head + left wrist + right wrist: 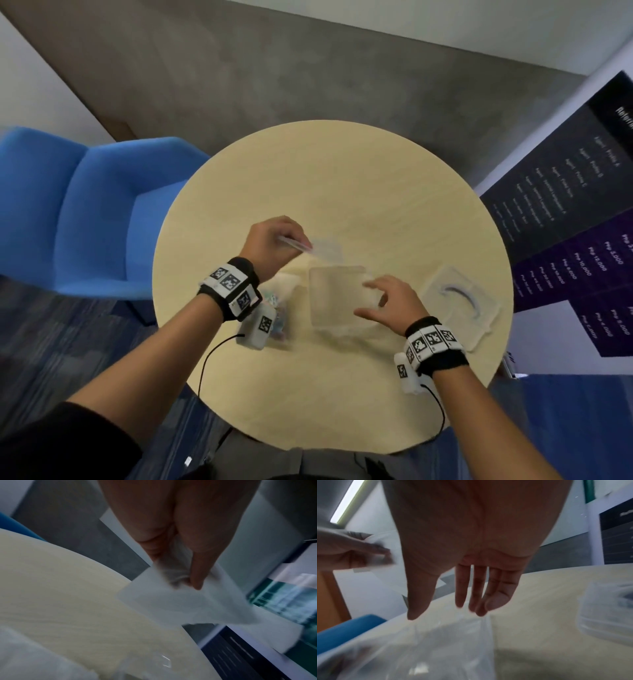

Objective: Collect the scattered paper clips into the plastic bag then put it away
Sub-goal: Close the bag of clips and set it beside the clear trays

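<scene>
Our left hand (274, 240) pinches the small clear plastic bag (164, 601) aloft; our right hand (387, 301) hovers slack, fingers spread, over the clear square plastic container (334, 298). We judge opening the bag comes next.

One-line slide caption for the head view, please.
Left hand pinches a clear plastic bag above the round table; open right hand over a clear container.

Pale wood-grain round table (342, 178), bright blue armchair (68, 212), clear plastic bag (325, 248), black-and-white checker-marked wristbands (229, 286), grey floor (308, 85).
</scene>
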